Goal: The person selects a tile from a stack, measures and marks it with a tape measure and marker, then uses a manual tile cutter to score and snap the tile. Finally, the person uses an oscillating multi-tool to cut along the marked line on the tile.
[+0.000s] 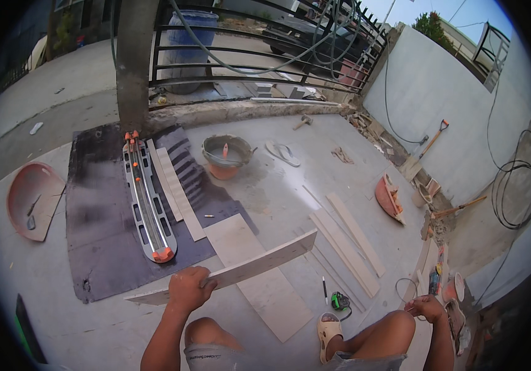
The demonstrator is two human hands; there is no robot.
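My left hand is closed around the edge of a long, narrow strip of tile, which it holds tilted above the floor. Beneath the strip lies a wider beige tile. Beside my right knee, my right hand has its fingers drawn together; a thin looped cord passes close to them, and what they hold, if anything, is too small to make out. Between the wide tile and my sandalled foot are a black-and-green tape measure and a pen-like marker.
A manual tile cutter lies on a dark mat, with tile strips alongside. More cut strips lie to the right. Farther off stand a mortar bucket, a hammer and a shovel. A power tool rests at the right.
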